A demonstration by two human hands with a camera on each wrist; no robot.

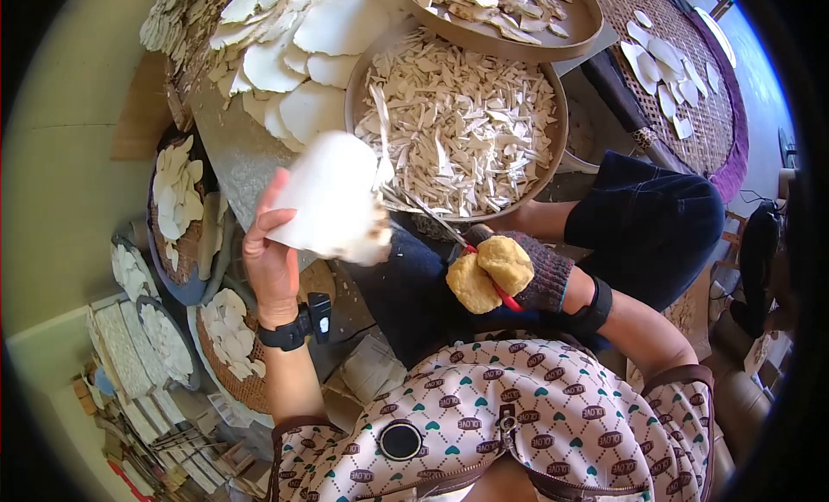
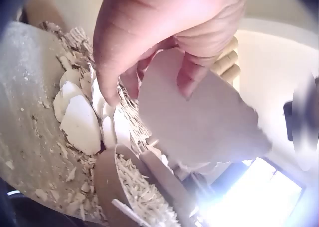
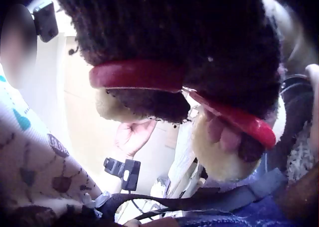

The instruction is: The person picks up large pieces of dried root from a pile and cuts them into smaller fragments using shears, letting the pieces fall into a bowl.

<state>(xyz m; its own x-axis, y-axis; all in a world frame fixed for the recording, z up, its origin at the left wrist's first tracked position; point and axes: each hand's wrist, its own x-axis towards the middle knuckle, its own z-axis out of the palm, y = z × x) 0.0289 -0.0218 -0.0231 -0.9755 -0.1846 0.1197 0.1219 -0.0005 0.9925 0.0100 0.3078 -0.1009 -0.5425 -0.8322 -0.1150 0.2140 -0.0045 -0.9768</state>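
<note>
My left hand (image 1: 275,264) pinches a broad white slice (image 1: 324,191) between thumb and fingers. The slice has a ragged brownish edge facing the scissors. A narrow white strip (image 1: 381,126) stands at that edge, above the blades. In my right hand (image 1: 546,273), covered by a dark knitted glove, are scissors (image 1: 442,224) with red handles (image 3: 134,77). Yellow foam padding (image 1: 505,264) wraps the handles. The blades point at the slice's edge, over the near rim of a round tray (image 1: 563,143) full of cut white strips (image 1: 458,113).
Large white slices (image 1: 345,22) are piled at the back left. A second round tray (image 1: 509,48) with bigger pieces overlaps the far rim. Woven baskets of slices stand at right (image 1: 604,9) and at left (image 1: 233,381). The person's bent leg (image 1: 648,217) lies beside the tray.
</note>
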